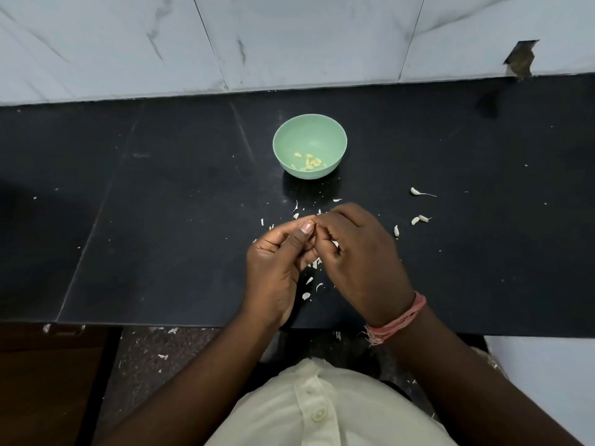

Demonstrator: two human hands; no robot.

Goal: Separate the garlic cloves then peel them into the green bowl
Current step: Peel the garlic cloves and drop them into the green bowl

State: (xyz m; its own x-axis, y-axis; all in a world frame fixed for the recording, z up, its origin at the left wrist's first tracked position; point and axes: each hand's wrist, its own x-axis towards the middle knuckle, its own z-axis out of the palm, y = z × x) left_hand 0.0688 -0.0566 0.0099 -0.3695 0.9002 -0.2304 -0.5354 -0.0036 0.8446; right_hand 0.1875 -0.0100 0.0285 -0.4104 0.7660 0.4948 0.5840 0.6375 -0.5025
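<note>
At frame centre, the left hand (280, 252) and right hand (354, 252) are pinching a mostly hidden garlic clove (311, 224), which risks slipping short of the pale green plastic bowl (291, 136).

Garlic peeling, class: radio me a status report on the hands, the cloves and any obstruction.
Left hand and right hand pinching one clove together. Peeled cloves in green bowl; four unpeeled cloves at right. Only loose skins underneath.

Mint-green bowl (309, 136), black counter (161, 204), pink wrist thread (399, 320), cream shirt (322, 413)
</note>
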